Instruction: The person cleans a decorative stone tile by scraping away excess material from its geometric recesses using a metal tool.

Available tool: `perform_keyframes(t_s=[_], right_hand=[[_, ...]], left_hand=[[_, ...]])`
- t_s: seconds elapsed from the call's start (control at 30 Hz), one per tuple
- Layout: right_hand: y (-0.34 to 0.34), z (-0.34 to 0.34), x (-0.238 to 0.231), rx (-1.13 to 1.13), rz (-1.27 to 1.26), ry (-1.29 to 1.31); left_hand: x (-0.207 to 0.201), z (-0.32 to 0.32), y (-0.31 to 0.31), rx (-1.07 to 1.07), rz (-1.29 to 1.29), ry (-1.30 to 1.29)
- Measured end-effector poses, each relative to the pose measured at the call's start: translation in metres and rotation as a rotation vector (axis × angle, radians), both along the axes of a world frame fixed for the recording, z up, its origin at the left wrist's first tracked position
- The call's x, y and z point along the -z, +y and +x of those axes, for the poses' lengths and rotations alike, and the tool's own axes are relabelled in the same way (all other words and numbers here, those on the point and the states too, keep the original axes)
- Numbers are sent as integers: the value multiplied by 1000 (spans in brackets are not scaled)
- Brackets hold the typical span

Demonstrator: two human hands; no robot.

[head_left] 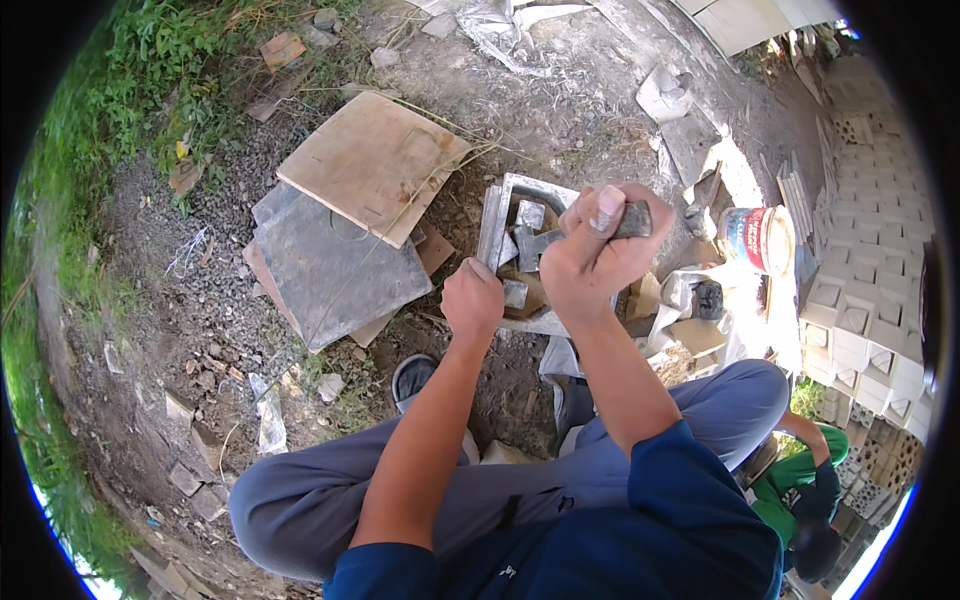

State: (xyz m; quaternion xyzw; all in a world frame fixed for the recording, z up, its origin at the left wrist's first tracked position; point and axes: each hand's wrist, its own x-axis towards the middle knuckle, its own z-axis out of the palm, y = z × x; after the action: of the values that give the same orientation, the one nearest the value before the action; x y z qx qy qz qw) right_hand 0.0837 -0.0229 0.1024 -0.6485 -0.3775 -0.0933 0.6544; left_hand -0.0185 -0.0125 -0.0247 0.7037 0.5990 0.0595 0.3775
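Ahead of my feet a square, pale grey frame (540, 184) lies on the dirt. Several small grey blocks (530, 214) sit loosely inside it. My left hand (473, 298) is closed at the frame's left side, its thumb against the edge; the fingers underneath are hidden. Raised over the right side of the frame, my right hand (590, 255) is wrapped round a dark grey block (634, 219), whose end shows between thumb and fingers. The right hand and wrist cover part of the frame.
Left of the frame are stacked boards, a plywood square (370, 165) over a grey sheet (340, 265). To the right stand a paint bucket (757, 240) and sacking (690, 345). Pale hollow blocks (870, 240) are piled farther right. A person in green trousers (800, 490) sits at lower right.
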Motion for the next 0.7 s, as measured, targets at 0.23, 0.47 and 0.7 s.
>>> perform_keyframes(t_s=[0.23,0.47,0.7], right_hand=[[5,2,-5,-6,-5,-41],[20,17,-10,-132,12,50],[-1,24,-6,-610,248,38]], left_hand=[[7,-1,2,11,0,29],[-5,3,2,-21,-65,-15],[-8,7,0,-8,-54,-27]])
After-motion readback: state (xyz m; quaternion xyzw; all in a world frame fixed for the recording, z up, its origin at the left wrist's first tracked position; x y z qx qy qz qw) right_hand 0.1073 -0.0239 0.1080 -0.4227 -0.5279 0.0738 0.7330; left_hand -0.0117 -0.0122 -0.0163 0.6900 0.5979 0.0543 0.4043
